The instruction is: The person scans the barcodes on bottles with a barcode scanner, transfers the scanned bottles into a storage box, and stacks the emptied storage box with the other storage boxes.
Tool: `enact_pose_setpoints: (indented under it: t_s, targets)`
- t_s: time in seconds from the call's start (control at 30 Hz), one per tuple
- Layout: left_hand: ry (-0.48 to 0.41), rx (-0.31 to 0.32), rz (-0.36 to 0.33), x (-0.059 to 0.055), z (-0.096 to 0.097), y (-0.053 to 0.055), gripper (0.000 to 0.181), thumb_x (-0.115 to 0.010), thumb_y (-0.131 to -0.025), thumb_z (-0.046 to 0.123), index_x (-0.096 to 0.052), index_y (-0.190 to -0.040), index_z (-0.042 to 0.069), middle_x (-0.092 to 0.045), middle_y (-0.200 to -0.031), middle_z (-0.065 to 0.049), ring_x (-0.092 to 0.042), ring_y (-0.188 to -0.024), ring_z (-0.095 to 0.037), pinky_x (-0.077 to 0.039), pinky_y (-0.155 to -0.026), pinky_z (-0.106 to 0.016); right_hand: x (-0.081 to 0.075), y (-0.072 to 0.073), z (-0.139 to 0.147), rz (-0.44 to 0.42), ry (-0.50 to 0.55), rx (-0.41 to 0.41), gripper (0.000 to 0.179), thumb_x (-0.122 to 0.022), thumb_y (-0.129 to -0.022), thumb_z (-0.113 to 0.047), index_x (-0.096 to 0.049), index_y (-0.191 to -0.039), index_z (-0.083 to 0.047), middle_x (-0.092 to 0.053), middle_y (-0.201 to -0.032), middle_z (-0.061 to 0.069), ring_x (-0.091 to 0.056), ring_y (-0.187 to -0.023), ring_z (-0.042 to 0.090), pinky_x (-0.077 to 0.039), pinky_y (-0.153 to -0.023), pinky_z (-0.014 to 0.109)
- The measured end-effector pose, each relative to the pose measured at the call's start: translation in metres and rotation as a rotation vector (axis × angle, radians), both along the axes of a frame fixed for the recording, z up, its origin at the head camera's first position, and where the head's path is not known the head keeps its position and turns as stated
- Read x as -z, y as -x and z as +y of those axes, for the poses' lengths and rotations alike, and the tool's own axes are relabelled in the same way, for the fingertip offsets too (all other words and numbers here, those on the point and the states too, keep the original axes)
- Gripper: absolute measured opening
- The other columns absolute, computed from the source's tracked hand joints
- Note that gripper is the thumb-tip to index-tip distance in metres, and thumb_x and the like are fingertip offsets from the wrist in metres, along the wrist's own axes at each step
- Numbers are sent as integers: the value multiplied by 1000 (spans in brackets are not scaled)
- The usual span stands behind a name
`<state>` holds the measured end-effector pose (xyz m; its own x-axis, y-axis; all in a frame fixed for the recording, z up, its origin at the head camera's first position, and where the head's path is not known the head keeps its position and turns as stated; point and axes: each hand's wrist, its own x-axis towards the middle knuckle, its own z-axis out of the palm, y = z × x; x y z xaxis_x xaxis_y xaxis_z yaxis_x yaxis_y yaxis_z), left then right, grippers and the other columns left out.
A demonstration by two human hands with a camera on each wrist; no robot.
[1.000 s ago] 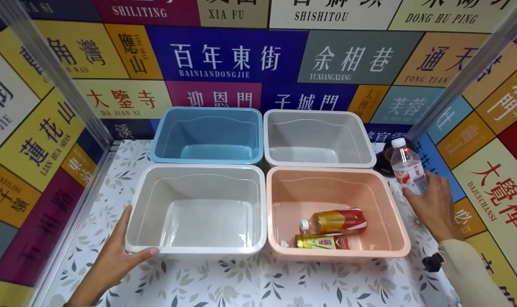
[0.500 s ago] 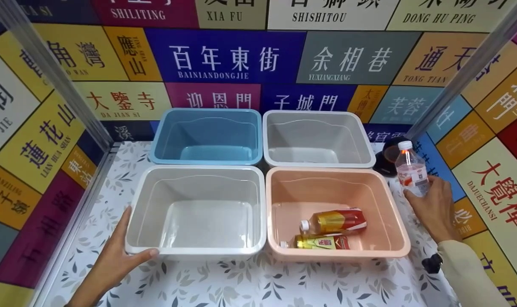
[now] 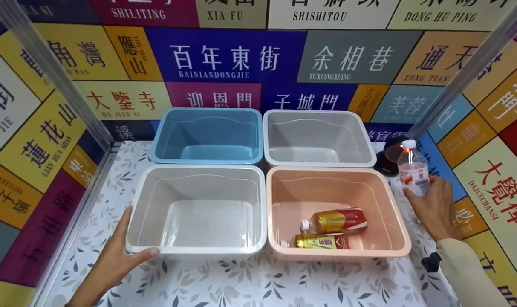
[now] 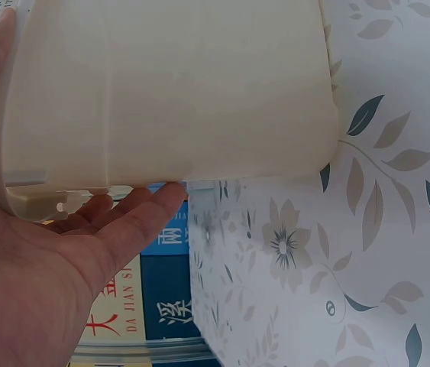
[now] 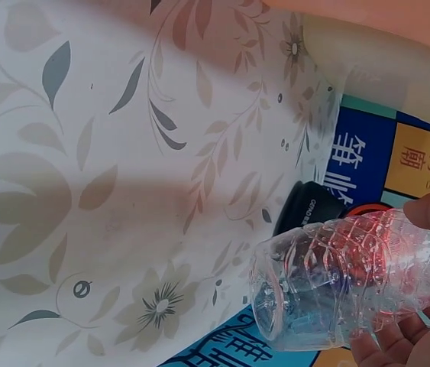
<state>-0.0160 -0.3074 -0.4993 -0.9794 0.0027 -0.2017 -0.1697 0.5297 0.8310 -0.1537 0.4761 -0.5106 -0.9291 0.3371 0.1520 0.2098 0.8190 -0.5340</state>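
Observation:
My right hand point(image 3: 433, 204) grips a clear plastic bottle point(image 3: 414, 168) with a white cap and a pinkish label, to the right of the peach bin. In the right wrist view the bottle's point(image 5: 337, 283) ribbed base points away from the fingers, over the tabletop. At the front left corner of the white bin point(image 3: 132, 221), my left hand point(image 3: 115, 251) has its thumb along the front rim and its fingers straight against the left wall. The left wrist view shows those fingers point(image 4: 134, 229) touching the pale outer wall.
Two bottles with red and yellow labels point(image 3: 341, 220) lie in the peach bin point(image 3: 399, 221). Behind stand a blue bin point(image 3: 156, 136) and a grey bin point(image 3: 371, 145). A black rounded device point(image 3: 386, 162) stands behind the held bottle. Sign-printed walls point(image 3: 224, 55) enclose the table.
The right hand has tilted the bottle slightly more upright, its cap shifting right and a little down. The left hand stays at the white bin, and the bins have not moved.

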Motion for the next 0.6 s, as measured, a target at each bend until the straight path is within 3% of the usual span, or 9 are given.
enact_pose_setpoints:
  t_s: [0.43, 0.6]
  targets:
    - [12, 1, 13, 0, 0, -1, 141, -97, -87, 32, 12, -178, 26, -14, -181, -27, -41, -150, -55, -39, -117, -76, -5, 1, -12, 85, -16, -14, 76, -75, -103, -32, -40, -155, 11, -44, -141, 33, -45, -122, 46, -44, -99, 60]
    - [6, -2, 20, 1, 0, -1, 140, -96, -88, 30, 11, -178, 26, -15, -181, -27, -43, -149, -53, -39, -117, -74, -9, 1, -15, 78, 6, -32, 78, -73, -105, -35, -37, -158, 8, -42, -146, 32, -44, -126, 46, -46, -107, 62]
